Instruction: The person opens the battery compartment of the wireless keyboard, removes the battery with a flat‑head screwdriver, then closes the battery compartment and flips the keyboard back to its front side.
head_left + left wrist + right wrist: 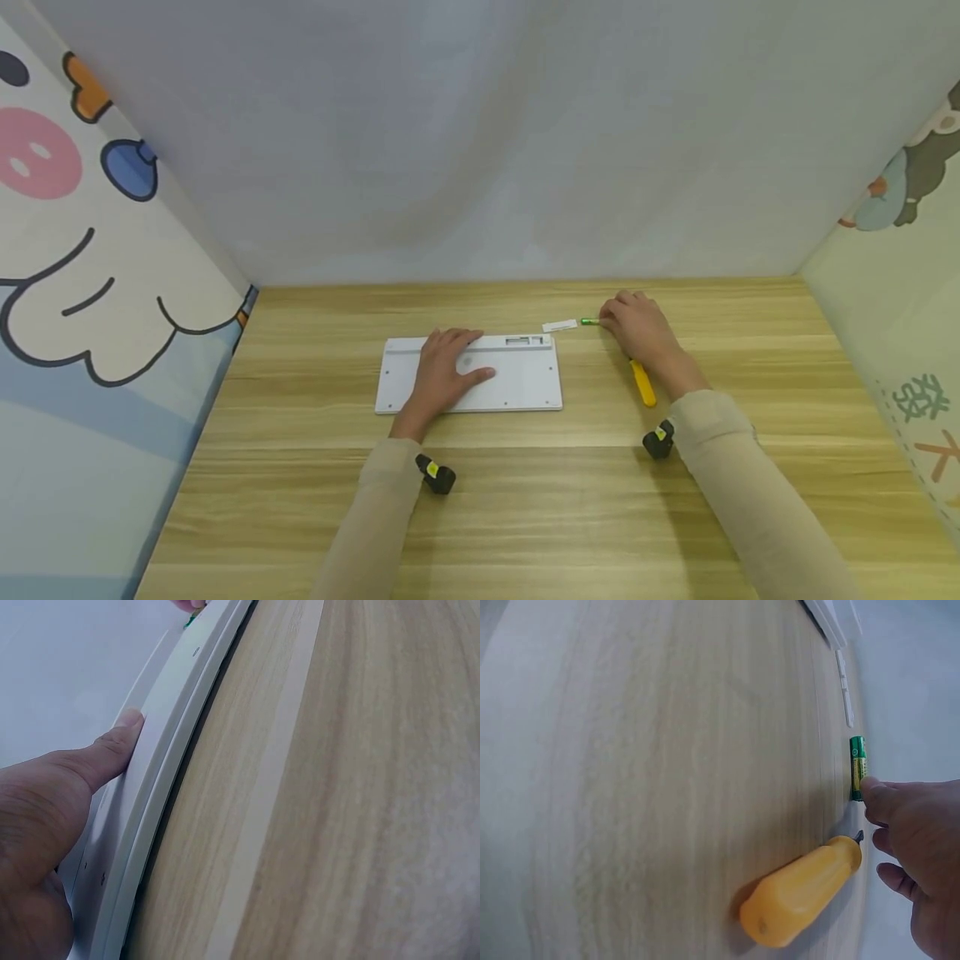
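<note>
One green battery is seen lying just right of the middle of the head view. Its right end is pinched by the fingertips of the right hand. One thin white strip is found just left of the battery, near the top right corner of one white keyboard. The keyboard is laid bottom side up in the middle of the frame. It is touched from above by the left hand, whose thumb is held apart from the other fingers. One screwdriver with a yellow handle can be seen below the right hand. Two black boxes are worn, one at each wrist, over two tan sleeves. Everything is set on one wooden table.
</note>
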`<state>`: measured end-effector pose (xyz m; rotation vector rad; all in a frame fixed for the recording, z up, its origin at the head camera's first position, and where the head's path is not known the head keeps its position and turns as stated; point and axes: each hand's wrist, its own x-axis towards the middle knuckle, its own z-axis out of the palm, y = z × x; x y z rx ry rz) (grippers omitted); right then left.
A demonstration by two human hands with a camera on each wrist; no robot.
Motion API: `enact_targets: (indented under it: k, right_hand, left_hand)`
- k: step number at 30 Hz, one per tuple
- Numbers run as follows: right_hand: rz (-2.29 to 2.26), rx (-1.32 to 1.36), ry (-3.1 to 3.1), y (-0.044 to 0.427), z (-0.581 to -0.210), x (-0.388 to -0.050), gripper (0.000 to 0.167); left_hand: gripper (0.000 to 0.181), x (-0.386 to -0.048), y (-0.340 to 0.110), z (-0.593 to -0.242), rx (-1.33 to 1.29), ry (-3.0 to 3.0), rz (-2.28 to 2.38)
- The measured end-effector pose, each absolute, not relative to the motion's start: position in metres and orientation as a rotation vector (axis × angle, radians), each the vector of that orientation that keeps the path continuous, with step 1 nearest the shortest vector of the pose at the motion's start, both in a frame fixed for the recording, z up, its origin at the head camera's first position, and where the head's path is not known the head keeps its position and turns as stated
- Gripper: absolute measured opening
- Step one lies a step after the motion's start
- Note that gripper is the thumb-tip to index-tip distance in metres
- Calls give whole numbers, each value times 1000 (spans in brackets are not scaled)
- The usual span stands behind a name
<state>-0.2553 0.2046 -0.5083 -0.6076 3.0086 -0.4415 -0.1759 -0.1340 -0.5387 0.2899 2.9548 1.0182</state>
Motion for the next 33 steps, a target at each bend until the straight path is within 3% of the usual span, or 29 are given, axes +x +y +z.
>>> enact_targets:
  k: [16, 33]
  right_hand:
    - [-499, -611, 3000, 201, -509, -257, 23]
    - [-577, -757, 2977, 160, -509, -254, 22]
  left_hand:
    - [69, -177, -134, -539, 286, 2948, 1021]
    - [69, -177, -135, -539, 292, 2943, 1023]
